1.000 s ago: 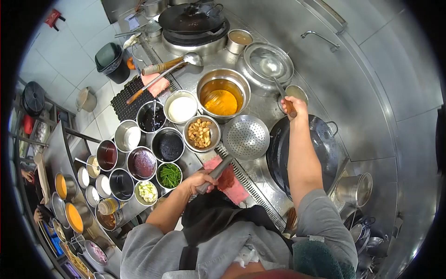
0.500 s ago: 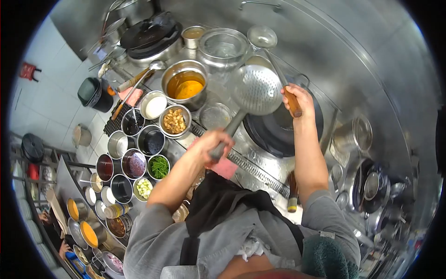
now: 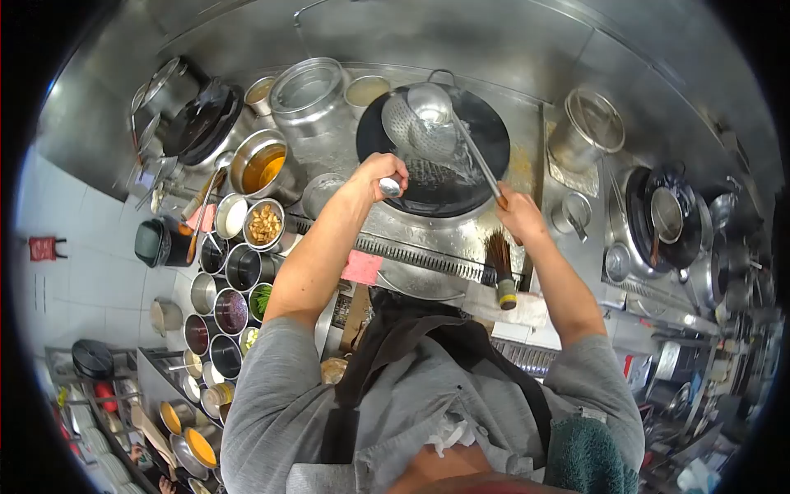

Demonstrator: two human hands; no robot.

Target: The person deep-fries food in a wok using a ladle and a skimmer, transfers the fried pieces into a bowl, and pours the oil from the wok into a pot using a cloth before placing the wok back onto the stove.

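Note:
My left hand [image 3: 380,174] is closed round the handle of a perforated skimmer, whose round metal end shows at the fist. The skimmer's holed bowl [image 3: 401,123] is tilted over the black wok [image 3: 491,132]. My right hand [image 3: 520,217] grips the wooden handle of a ladle [image 3: 429,102]. The ladle's bowl overlaps the skimmer, and I cannot tell if they touch. Clear liquid streaks show near the skimmer's lower right edge. Part of the skimmer is hidden behind the ladle.
Left of the wok stand a pot of orange liquid [image 3: 265,169], a bowl of browned pieces [image 3: 265,225] and several seasoning pots. A bamboo brush [image 3: 499,267] lies at the stove's front, a pink cloth [image 3: 361,267] beside the grate. Strainer pot [image 3: 589,123] stands right.
The skimmer has gone from beside the wok to over it, with my left hand farther forward. The ladle now overlaps the skimmer's bowl. The camera view has turned to the right.

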